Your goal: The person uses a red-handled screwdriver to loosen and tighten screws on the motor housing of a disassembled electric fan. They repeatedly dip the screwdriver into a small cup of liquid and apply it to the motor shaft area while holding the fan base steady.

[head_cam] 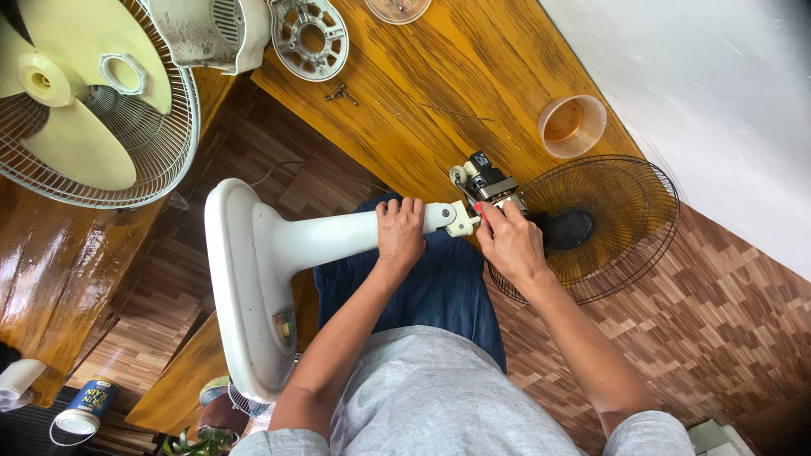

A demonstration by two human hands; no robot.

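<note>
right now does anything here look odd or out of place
Yes: the fan is in pieces. The white fan stand lies sideways across the person's lap, gripped by the left hand, while the right hand touches the bare motor. A dark grille lies on the floor, and loose screws on the wooden table.

Fan stand (279, 253) across the lap, motor (490, 184) right of it, cup (572, 126) on the table (439, 93) beyond.

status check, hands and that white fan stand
Left hand gripping white plastic fan stand by its neck. Right hand on bare grey fan motor. Black wire guard beneath.
</note>
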